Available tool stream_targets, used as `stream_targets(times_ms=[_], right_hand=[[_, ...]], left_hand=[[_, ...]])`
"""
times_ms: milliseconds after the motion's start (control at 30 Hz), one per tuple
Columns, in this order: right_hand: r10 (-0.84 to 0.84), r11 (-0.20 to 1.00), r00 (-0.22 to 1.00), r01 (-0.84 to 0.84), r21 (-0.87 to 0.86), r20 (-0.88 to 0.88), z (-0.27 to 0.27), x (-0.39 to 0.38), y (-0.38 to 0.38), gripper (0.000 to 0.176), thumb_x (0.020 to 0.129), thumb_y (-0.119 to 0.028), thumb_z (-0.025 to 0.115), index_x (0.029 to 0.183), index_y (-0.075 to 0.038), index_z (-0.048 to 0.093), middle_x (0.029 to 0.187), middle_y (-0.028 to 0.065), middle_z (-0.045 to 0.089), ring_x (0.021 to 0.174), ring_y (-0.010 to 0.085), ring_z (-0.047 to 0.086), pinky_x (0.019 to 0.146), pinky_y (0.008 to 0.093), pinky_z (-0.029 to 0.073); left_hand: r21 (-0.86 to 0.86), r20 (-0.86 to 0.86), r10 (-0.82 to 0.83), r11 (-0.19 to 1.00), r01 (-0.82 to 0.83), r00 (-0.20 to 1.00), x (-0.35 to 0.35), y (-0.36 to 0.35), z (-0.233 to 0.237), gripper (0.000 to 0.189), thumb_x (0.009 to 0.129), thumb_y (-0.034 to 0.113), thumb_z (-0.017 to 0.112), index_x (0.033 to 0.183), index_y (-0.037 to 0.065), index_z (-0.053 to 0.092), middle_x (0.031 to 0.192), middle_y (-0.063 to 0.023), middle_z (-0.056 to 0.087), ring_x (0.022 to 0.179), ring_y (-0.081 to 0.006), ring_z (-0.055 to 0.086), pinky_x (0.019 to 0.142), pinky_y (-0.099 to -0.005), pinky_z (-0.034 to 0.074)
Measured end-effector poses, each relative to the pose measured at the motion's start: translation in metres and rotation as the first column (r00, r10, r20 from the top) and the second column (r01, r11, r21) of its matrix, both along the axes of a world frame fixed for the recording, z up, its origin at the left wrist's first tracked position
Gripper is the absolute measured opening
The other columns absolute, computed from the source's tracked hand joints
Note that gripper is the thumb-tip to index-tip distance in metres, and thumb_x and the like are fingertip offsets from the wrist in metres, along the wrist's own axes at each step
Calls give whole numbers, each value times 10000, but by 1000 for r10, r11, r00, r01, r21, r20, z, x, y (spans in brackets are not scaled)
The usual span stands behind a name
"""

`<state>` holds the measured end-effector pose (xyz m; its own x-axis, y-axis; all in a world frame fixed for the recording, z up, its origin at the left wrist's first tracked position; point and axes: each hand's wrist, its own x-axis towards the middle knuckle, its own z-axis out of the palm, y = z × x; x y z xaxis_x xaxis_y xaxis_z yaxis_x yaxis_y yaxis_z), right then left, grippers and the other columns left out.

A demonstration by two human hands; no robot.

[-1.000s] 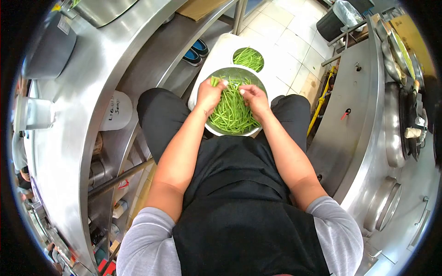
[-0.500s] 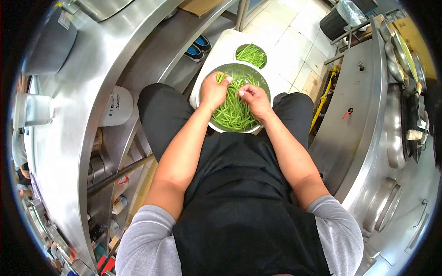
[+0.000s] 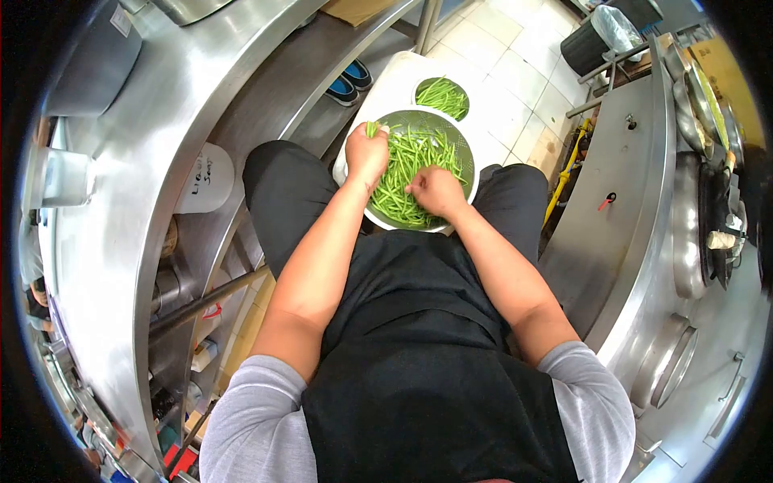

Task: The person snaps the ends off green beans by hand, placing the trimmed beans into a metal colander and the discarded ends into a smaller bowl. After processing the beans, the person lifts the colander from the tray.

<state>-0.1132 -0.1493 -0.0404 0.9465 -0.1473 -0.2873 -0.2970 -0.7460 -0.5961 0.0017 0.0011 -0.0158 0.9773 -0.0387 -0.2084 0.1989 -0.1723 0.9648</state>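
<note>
A colander [image 3: 462, 147] of green beans [image 3: 408, 181] sits between my knees, on the near end of a white stool or bench. My left hand [image 3: 367, 154] is closed around a small bunch of beans at the colander's left side, their tips poking out above the fist. Low over the pile on the right is my right hand [image 3: 439, 193], its fingers curled together and touching the beans. What it pinches, if anything, is hidden. Just beyond the colander, a smaller round container [image 3: 443, 97] holds more green beans.
A steel counter [image 3: 121, 209] with shelves runs along my left, with a white tub marked liquid soap [image 3: 206, 179]. Blue-lined shoes [image 3: 350, 83] lie on the low shelf. At right stand a steel unit [image 3: 608, 201], hanging pans [image 3: 694, 101] and a yellow pipe [image 3: 567, 173].
My hands have moved apart. The left has shifted slightly left with its bunch of beans, and the right has come down and nearer to me onto the pile.
</note>
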Motion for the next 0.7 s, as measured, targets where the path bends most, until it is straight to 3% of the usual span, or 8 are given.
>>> stream_targets(times_ms=[100, 167, 200, 267, 400, 467, 533, 700], right_hand=[[123, 977, 988, -104, -187, 93, -14, -5, 12, 231, 836, -269, 799, 866, -51, 730, 956, 191, 711, 867, 394, 703, 781, 472, 562], [81, 972, 976, -32, -234, 203, -34, -2, 13, 215, 859, -246, 786, 856, -41, 720, 879, 181, 706, 771, 359, 701, 725, 447, 554], [80, 970, 974, -28, -240, 210, -31, 2, 9, 215, 859, -246, 786, 856, -41, 720, 879, 181, 706, 771, 359, 701, 725, 447, 554], [-286, 934, 953, 253, 250, 104, -23, 12, 0, 164, 896, -196, 729, 897, -32, 716, 924, 168, 728, 857, 346, 714, 764, 428, 560], [-315, 641, 948, 178, 747, 44, -10, 15, -15, 77, 1015, -100, 651, 1042, -29, 641, 864, 25, 704, 786, 98, 637, 751, 267, 514], [-292, 618, 954, 131, 775, 72, -11, 12, -13, 74, 1033, -96, 631, 1070, -32, 631, 858, 10, 689, 779, 74, 608, 732, 236, 483], [-271, 592, 958, 88, 801, 96, -13, 10, -10, 74, 1051, -92, 611, 1097, -35, 621, 852, -6, 674, 771, 50, 579, 713, 205, 452], [-276, 568, 960, 121, 814, 49, -13, 7, -5, 102, 1043, -109, 629, 1076, -26, 676, 840, -15, 664, 759, 65, 577, 711, 216, 446]], left_hand=[[-142, -18, -38, 989, 35, 999, 2, 0, -15, 160, 984, 105, 664, 1095, 2, 714, 924, -70, 716, 788, -163, 649, 770, -321, 503], [-315, -359, -52, 947, -69, 932, 0, -2, -8, 138, 998, 100, 664, 1092, 22, 727, 881, -28, 670, 730, -128, 596, 707, -296, 483], [-322, -351, -56, 945, -64, 935, -1, -1, -11, 138, 998, 100, 664, 1092, 22, 727, 881, -28, 670, 730, -128, 596, 707, -296, 483], [-306, -302, -122, 952, 25, 945, -1, 2, -19, 143, 974, 120, 711, 1073, 19, 729, 827, -35, 661, 748, -125, 619, 707, -307, 495], [-375, -308, -190, 925, 65, 932, -8, -2, -24, 216, 941, 144, 765, 1090, -8, 728, 952, -81, 729, 834, -149, 658, 763, -306, 518], [-411, -331, -264, 904, 113, 906, -12, -1, -2, 266, 923, 162, 791, 1102, -24, 727, 1010, -87, 747, 891, -159, 671, 806, -314, 523], [-289, -272, -371, 912, 293, 888, -15, -2, 9, 246, 963, 177, 762, 1137, 10, 714, 964, -58, 710, 765, -141, 622, 669, -302, 497], [-337, -159, -186, 933, 124, 970, -6, -5, 1, 189, 958, 140, 754, 1064, -15, 735, 937, -69, 742, 824, -138, 649, 771, -308, 516]])
